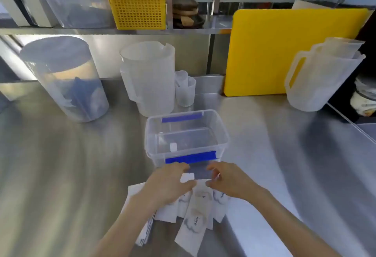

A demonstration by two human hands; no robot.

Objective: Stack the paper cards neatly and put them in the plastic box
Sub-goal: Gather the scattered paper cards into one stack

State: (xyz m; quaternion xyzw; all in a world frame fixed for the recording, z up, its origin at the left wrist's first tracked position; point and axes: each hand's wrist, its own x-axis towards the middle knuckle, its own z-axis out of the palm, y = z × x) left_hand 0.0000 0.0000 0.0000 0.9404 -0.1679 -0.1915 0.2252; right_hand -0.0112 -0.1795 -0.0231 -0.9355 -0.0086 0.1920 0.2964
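Several white paper cards (193,222) printed with "love" lie fanned out on the steel counter near its front edge. My left hand (168,183) rests over the left part of the pile and pinches a small white card (187,177) at its top. My right hand (227,179) hovers over the right part of the pile, fingers curled toward the same spot; whether it grips a card is unclear. Just behind both hands stands the clear plastic box (221,134) with blue clips, open, with a small white piece inside.
Behind the box stand a translucent pitcher (150,77) and small measuring cups (185,90). A lidded clear canister (65,77) is at left, a yellow cutting board (280,51) and stacked jugs (323,77) at right. A yellow basket (138,6) sits on the shelf.
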